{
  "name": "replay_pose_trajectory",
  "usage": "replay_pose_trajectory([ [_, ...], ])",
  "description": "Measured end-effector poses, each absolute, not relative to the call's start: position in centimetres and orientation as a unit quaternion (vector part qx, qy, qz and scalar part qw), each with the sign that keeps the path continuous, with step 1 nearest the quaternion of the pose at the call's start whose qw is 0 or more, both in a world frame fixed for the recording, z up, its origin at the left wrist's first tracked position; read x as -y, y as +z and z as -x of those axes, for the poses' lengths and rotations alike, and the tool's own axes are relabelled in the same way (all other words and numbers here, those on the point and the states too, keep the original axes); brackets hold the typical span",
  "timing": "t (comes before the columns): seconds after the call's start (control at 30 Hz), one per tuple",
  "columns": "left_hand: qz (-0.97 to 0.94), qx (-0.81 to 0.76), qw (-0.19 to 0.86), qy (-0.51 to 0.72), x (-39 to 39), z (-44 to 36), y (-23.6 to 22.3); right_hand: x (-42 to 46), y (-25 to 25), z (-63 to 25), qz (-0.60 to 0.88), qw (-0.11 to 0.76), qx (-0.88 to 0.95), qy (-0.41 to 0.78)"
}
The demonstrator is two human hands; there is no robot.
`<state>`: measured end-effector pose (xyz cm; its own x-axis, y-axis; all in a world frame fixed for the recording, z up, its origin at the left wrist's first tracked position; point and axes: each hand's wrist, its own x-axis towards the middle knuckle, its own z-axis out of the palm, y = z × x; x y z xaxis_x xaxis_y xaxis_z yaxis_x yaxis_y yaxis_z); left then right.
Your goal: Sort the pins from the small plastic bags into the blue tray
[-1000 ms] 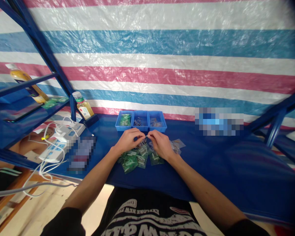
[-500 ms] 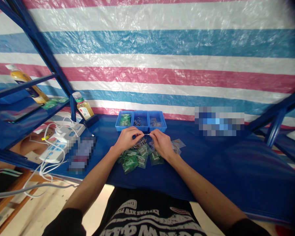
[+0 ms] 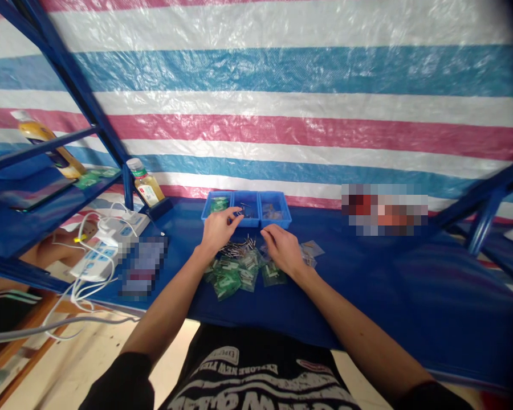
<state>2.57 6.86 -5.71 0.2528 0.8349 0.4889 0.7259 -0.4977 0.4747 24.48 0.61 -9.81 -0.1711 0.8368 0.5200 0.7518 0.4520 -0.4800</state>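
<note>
My left hand [image 3: 219,230] reaches over the front of the middle blue bin [image 3: 251,222], thumb and forefinger pinched together near thin dark metal pieces there. Whether a piece is in the pinch is too small to tell. Closer to me and to the right, my right hand [image 3: 284,248] hovers with its thumb and fingertips pressed together; what they hold, if anything, is hidden. Between the hands lies a heap of slim metal pins [image 3: 239,246]. In front of it are small clear bags with green backing [image 3: 227,280], and another green bag [image 3: 273,274] is below my right hand.
The left bin holds green bags [image 3: 219,204], the right bin clear bags [image 3: 273,213]. More clear bags [image 3: 311,249] lie right of my right hand. A blurred phone-like object [image 3: 144,266], power strip [image 3: 94,259] and bottle [image 3: 147,185] stand left, beside a blue metal frame [image 3: 106,148].
Half a second ago both hands pinched a thin metal piece between them. My left hand has since moved forward and slightly left to the middle bin; my right hand has stayed nearly in place.
</note>
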Motion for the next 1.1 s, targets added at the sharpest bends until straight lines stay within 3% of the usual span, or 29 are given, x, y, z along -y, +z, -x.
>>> replay_pose_trajectory([
  [0.17, -0.869, -0.406, 0.116, 0.258, -5.9, -0.8, -6.3, -1.0, -10.0, -25.0, 0.537, 0.380, 0.752, 0.048],
  [0.43, -0.882, -0.396, 0.112, 0.229, -5.4, -1.5, -6.7, -1.7, -9.6, -26.0, 0.517, 0.366, 0.770, 0.079],
  [0.77, -0.886, -0.382, 0.116, 0.235, -5.0, -1.6, -6.4, -1.2, -6.9, -28.5, 0.431, 0.236, 0.817, 0.301],
  [1.1, -0.890, -0.376, 0.107, 0.232, -4.9, -1.6, -6.4, 1.4, -5.0, -26.4, 0.369, 0.126, 0.896, 0.213],
])
